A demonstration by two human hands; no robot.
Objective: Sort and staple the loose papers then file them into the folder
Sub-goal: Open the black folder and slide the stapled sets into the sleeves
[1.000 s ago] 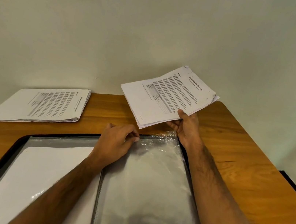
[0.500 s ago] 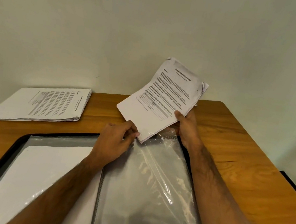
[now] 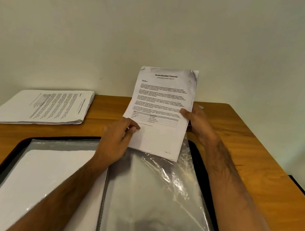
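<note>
paper set [image 3: 160,112] now upright, left hand [image 3: 116,139] joined grip.

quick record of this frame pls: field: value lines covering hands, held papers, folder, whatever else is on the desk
left hand: grip pinches lower left edge of the held packet
right hand: grips the packet's right edge
held packet: printed pages, upright, bottom edge at the mouth of the clear sleeve
clear sleeve: right page of the folder, crinkled, nothing seen inside
folder: black, open flat; left sleeve holds white paper
spare stack: printed papers, far left of the wooden table, untouched
</note>
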